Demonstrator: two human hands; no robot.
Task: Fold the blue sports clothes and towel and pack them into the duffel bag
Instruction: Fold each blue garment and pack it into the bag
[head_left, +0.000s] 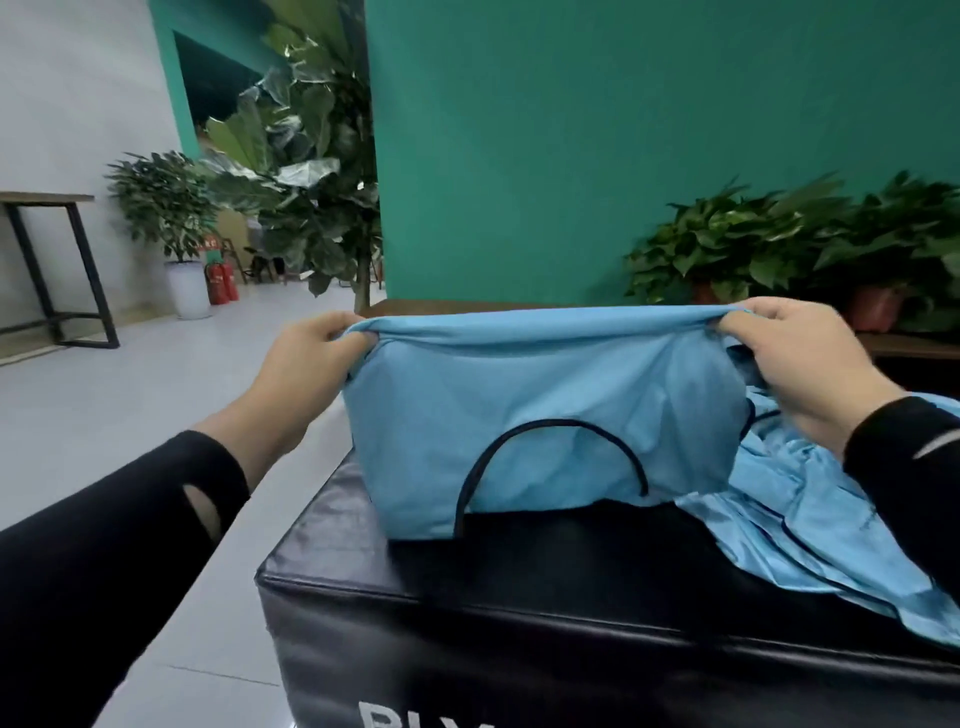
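on top of a black padded box (519, 582), a light blue sports top (519, 415) is being held up by its upper edge so it hangs like a curtain, its bottom edge resting on the box. a dark piped seam curves across the lower middle of the fabric. the left hand (306, 364) is curled round the left end of the bunched edge, thumb and fingers (345, 332) pinching the cloth. the right hand (800, 358) is doing the same at the right end, fingertips tucked into the fold and gripping it. both forearms are covered by black sleeves (130, 535).

a second light blue garment (810, 530) with thin dark trim is crumpled on the right part of the box, just beside the held top and partly under the right wrist. white lettering on the front of the box is cut off by the frame, so it can't be read.

behind, a teal wall (571, 130) is seen, with potted plants (727, 244) along its base, a tall leafy plant (317, 156) to the left and red fire extinguishers (221, 283) on the floor.
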